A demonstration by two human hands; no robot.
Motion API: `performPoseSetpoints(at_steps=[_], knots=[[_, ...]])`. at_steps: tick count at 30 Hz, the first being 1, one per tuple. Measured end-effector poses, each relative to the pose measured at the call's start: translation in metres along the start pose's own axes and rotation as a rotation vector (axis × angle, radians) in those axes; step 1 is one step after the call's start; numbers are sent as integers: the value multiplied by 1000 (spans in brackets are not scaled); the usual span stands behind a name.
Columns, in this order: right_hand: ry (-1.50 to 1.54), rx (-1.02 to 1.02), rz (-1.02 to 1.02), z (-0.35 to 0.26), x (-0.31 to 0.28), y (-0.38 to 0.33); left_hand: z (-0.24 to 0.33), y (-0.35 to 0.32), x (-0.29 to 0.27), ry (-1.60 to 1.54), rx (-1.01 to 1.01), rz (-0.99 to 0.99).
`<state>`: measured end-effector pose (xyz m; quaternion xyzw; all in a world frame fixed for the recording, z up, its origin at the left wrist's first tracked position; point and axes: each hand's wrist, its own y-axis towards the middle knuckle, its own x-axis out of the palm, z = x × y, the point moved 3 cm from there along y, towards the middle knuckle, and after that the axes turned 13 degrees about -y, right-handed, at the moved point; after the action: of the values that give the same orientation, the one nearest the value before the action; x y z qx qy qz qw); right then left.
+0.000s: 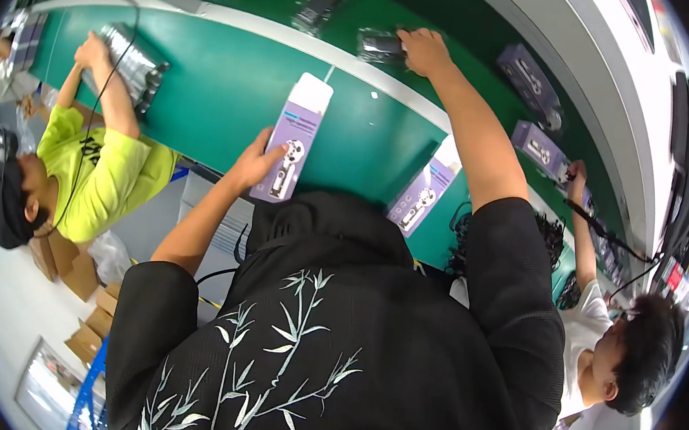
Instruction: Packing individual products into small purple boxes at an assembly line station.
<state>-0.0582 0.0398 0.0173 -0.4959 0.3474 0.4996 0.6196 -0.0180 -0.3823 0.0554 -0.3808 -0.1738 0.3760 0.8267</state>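
Note:
My left hand grips a purple and white carton by its lower part, thumb across its printed front. The carton is tilted, and its white top flap stands open. Stretched far forward, my right hand has its fingers closed on the right end of a dark item in a clear plastic bag, which lies on the dark green belt. What the bag holds is too blurred to name. A second purple carton, also with a white flap up, stands at the bench's near edge beside my body.
More bagged items and purple cartons lie along the belt. Black cables are heaped at right. A co-worker in yellow handles a silvery bag at left; another in white reaches toward the belt at right.

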Motion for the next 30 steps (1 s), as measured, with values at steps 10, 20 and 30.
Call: performPoseSetpoints(at_steps=[10,20,30], knots=[[153,-110,67,-10,-73,-69,13,-27,2,-114,137,-100],[192,-421,274,-59,-91,-146,68,19,48,101,228,-352],[140,481,-14,200,78,-261,62,8,24,204,386,193]])
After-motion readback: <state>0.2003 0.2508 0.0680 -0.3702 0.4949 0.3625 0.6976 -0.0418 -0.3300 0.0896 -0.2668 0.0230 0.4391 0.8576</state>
